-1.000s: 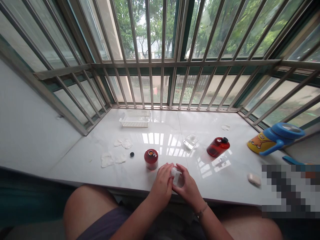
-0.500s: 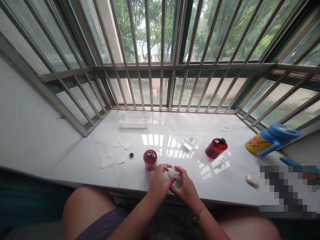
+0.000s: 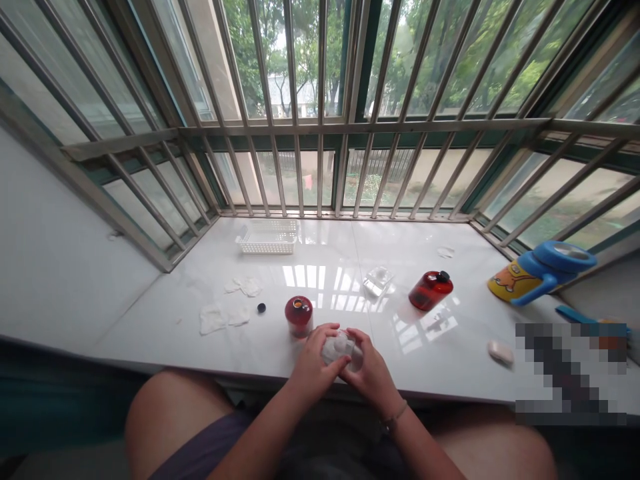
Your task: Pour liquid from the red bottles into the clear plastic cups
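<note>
Near the front edge of the white surface, my left hand (image 3: 316,363) and my right hand (image 3: 369,367) are curved around a small clear container (image 3: 342,347) with whitish contents. Fingers of both hands press on its sides, and its underside is hidden. Just beyond my left hand stands an upright red bottle (image 3: 299,316) with its neck uncovered. A small black cap (image 3: 261,308) lies to the left of that bottle. Further right, a second red bottle (image 3: 431,291) with a black cap lies tilted on its side.
A white basket (image 3: 267,239) sits at the back left. Crumpled white tissues (image 3: 225,317) lie at left, a clear packet (image 3: 377,282) near the middle. At right are a blue and yellow flask (image 3: 540,272) and a pale oval object (image 3: 501,353). Barred windows (image 3: 340,127) stand behind.
The view has shifted slightly. My fingers have moved a little on the clear container, and the whitish piece in it shows more rounded. Both hands keep their hold.
</note>
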`<state>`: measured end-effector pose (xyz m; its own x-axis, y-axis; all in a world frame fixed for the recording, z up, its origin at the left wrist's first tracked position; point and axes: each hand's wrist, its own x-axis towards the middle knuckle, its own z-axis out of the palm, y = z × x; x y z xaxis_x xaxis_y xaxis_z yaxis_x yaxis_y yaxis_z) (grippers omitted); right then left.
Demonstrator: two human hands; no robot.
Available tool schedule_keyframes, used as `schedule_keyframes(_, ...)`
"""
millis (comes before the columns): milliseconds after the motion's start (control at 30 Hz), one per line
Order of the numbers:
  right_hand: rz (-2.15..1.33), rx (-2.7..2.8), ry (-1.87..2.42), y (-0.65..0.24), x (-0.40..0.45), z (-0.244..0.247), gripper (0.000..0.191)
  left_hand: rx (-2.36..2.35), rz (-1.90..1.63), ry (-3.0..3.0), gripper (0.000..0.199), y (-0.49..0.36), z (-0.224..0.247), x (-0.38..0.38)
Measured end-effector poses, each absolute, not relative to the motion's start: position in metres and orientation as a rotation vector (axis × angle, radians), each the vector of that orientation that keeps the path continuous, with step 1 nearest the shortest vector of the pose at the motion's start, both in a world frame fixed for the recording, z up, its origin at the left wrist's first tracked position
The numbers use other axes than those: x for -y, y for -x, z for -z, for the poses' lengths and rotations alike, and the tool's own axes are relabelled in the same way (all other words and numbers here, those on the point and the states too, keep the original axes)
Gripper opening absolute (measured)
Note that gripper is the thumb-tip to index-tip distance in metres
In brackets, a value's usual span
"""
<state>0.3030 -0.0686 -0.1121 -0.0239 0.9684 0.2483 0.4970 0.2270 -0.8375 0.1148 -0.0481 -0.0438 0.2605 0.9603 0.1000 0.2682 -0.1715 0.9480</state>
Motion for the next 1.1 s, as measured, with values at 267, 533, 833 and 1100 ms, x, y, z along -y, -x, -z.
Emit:
schedule_keyframes(267,-0.664,1.668,1.388,-0.303,0.069,0.109,0.067,-1.112,-0.952,-1.686,0.038,-0.112,0.046,0.044)
schedule_keyframes(533,-0.649,1.675,1.397,-0.303,0.069,0.110,0.069,-1.117,-0.983,-1.665,0.040,-0.113,0.046,0.040)
schedule_keyframes(833,-0.653,1.683,1.399,-0.303,0.069,0.109,0.071,-1.086,-1.177,-1.764,0.025,-0.108,0.025,0.041)
schedule_keyframes(1100,-0.681,1.693,1.402,-0.304,0.070,0.107,0.074,-1.045,-1.278,-1.673,0.023,-0.097,0.012,0.041)
